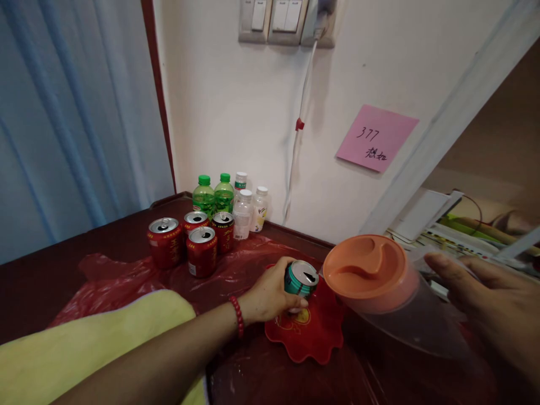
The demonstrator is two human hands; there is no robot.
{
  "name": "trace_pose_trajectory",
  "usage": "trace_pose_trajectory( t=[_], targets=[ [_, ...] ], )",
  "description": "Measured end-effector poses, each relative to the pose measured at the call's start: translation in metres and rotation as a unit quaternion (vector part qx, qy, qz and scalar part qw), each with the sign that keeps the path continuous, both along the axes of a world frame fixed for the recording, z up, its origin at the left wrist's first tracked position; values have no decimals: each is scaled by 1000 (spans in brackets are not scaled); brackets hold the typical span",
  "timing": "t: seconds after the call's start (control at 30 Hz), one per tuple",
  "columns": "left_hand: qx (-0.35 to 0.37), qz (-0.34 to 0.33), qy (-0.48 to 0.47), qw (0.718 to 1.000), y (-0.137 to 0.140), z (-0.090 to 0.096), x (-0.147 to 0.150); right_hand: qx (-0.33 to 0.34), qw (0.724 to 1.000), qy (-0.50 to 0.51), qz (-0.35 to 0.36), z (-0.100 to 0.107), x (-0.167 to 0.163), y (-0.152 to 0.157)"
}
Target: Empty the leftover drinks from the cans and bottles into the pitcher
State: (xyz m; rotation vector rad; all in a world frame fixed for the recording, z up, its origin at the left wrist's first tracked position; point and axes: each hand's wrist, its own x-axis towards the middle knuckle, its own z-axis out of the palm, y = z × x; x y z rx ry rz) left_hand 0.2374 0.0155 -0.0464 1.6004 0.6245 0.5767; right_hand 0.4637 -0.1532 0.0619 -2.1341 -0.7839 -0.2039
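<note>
My left hand (pixel 276 287), with red beads at the wrist, is wrapped round a small green can (pixel 302 279) whose top is open. The can stands over a red scalloped plate (pixel 312 343) with a yellow print. At the right, my right hand (pixel 493 298) grips the handle of a clear plastic pitcher (pixel 417 323) with an orange lid (pixel 366 267). The pitcher is tilted towards the can, its lid end close to the can's rim. Whether any liquid is flowing cannot be seen. My right hand is partly blurred.
Several red cans (pixel 202 253) stand at the left back, before green-capped bottles (pixel 204 194) and clear white-capped bottles (pixel 243 216). Thin red plastic film (pixel 113 281) and a yellow cloth (pixel 139 326) lie on the dark table. A white cable (pixel 301 95) hangs down the wall near a pink note (pixel 377 138).
</note>
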Motion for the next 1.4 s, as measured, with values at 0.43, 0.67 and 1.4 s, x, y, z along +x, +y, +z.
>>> trace_pose_trajectory(
  t=[0.43,0.67,1.4],
  targets=[
    [-26,-14,-15,999,-1,-1,0,1,1000,-6,6,-2,5,1],
    [-23,-17,-19,999,-1,-1,0,0,1000,24,-14,2,1,3],
    [30,0,3,1000,1,0,-1,22,999,10,37,0,0,-1]
  ],
)
